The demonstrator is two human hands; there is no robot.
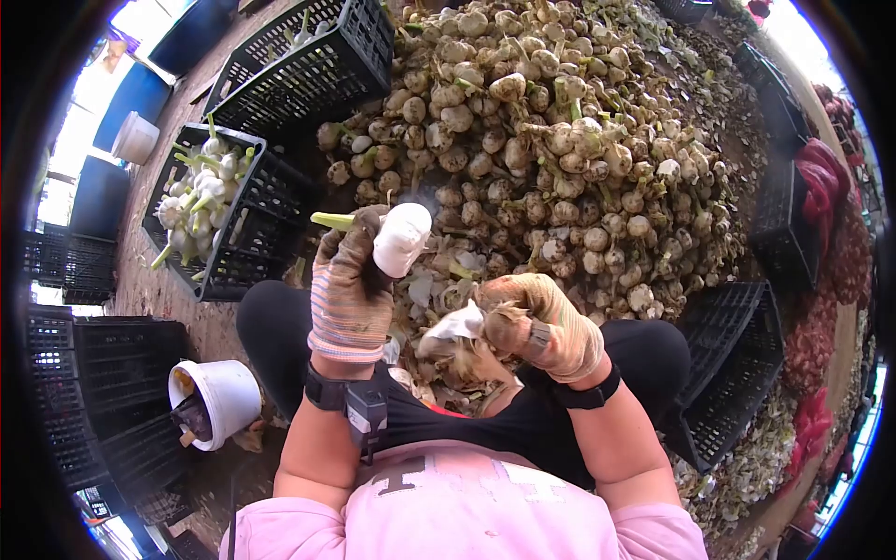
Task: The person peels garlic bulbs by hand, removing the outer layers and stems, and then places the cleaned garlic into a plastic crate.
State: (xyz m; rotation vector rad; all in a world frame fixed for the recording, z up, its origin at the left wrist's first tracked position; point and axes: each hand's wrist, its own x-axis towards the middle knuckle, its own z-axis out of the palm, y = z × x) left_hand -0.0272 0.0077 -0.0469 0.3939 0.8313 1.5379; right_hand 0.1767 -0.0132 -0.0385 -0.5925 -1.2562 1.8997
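Observation:
My left hand [349, 303], in a striped work glove with dark, dirty fingers, is closed round a clean white garlic bulb [403, 241]. Its short green stem points left past the fingers. My right hand [551, 327], gloved too, is bent into a pinch beside it, with pale papery garlic skin [455, 329] at its fingertips. The two hands are apart. Below them, between my legs, lie loose garlic skins. Just beyond the hands rises a large heap of soil-stained garlic bulbs [569, 177].
A black crate [247, 247] with cleaned garlic stands at the left, another crate [308, 79] behind it. A white bucket [229, 401] sits by my left leg. At the right are a black crate [723, 373] and red mesh sacks [821, 187].

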